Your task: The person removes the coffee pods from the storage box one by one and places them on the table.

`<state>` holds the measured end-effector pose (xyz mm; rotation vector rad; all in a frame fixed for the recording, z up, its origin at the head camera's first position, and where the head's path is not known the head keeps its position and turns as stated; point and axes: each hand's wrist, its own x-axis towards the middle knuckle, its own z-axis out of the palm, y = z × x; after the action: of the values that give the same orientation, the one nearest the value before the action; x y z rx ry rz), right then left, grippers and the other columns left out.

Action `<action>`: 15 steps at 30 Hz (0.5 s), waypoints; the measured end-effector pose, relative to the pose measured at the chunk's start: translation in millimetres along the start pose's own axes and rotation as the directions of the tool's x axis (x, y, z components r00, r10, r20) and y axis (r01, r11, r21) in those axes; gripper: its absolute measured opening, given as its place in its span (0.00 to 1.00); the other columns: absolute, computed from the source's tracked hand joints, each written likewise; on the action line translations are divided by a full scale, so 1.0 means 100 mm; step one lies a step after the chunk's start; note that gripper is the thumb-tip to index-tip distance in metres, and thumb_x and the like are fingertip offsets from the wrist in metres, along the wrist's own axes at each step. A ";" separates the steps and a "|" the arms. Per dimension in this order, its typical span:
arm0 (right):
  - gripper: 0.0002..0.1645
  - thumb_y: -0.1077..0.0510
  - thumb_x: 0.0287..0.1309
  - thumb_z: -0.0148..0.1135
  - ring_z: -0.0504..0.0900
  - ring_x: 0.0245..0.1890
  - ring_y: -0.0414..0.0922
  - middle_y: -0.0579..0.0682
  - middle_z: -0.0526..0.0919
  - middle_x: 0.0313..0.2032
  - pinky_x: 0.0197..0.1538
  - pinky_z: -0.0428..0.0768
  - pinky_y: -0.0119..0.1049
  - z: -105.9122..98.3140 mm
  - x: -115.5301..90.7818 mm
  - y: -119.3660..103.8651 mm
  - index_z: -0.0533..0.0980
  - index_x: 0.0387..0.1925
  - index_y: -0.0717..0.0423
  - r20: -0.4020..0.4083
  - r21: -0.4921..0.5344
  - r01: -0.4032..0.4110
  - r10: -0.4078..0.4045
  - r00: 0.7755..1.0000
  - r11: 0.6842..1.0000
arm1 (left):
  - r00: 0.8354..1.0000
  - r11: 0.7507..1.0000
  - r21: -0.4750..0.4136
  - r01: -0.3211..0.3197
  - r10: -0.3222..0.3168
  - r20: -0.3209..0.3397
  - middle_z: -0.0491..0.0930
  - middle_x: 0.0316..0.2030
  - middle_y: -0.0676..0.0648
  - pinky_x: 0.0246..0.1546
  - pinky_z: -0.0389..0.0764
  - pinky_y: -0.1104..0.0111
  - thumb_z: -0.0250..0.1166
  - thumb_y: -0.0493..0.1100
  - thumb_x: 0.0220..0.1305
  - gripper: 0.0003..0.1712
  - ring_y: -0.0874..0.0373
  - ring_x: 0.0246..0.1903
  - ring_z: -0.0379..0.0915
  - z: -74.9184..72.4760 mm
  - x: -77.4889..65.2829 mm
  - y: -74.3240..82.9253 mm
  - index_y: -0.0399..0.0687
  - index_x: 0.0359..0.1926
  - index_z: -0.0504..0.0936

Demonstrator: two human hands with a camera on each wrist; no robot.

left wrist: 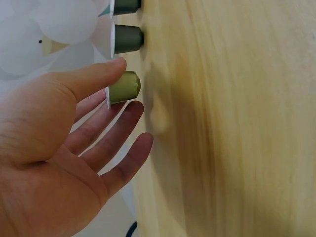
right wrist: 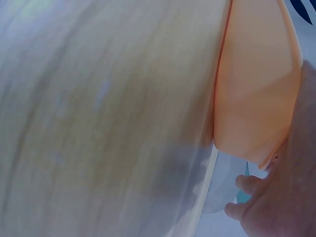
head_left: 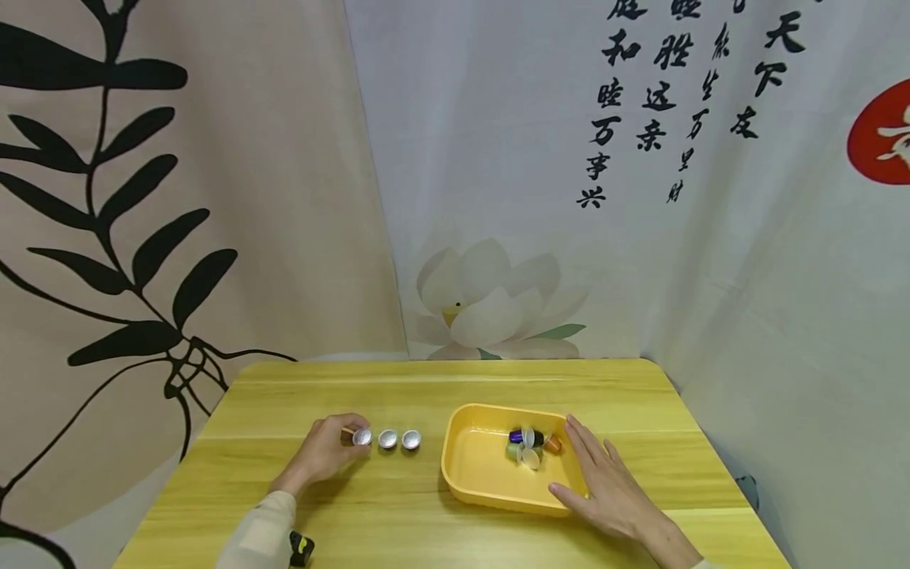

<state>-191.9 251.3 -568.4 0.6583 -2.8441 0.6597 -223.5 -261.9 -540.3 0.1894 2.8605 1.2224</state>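
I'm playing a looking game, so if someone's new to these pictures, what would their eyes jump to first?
Probably the yellow tray on the table, with colorful cups bunched inside and the right hand at its right edge. Then the three silver-topped cups in a row left of it, the left hand holding the leftmost. Behind the table, the big black plant at left and red circle at far right stand out too.

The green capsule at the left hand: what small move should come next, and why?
Perhaps the left hand should settle and release the green capsule: it lines up, silver face up, with two dark capsules, and more capsules lie in the yellow tray.
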 end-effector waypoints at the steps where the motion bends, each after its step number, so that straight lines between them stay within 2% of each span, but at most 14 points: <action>1: 0.61 0.32 0.76 0.68 0.66 0.86 0.66 0.58 0.55 0.91 0.80 0.61 0.84 0.00 0.00 0.00 0.52 0.91 0.57 0.002 0.004 -0.001 0.001 1.000 1.000 | 1.000 1.000 -0.003 0.004 -0.004 -0.001 0.92 0.52 0.44 0.58 0.93 0.48 0.82 0.36 0.66 0.19 0.45 0.52 0.91 0.01 0.00 -0.01 0.40 0.57 0.90; 15: 0.61 0.32 0.76 0.68 0.65 0.87 0.66 0.58 0.54 0.91 0.81 0.60 0.83 0.00 0.00 -0.01 0.52 0.91 0.57 0.017 0.011 -0.013 0.013 1.000 1.000 | 1.000 1.000 0.002 0.016 -0.016 0.000 0.92 0.52 0.45 0.57 0.93 0.50 0.83 0.36 0.66 0.20 0.47 0.52 0.91 0.06 0.02 -0.07 0.41 0.57 0.90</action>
<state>-191.8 250.5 -568.3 0.6509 -2.8646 0.6754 -225.8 -262.7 -549.6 0.1664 2.8579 1.2162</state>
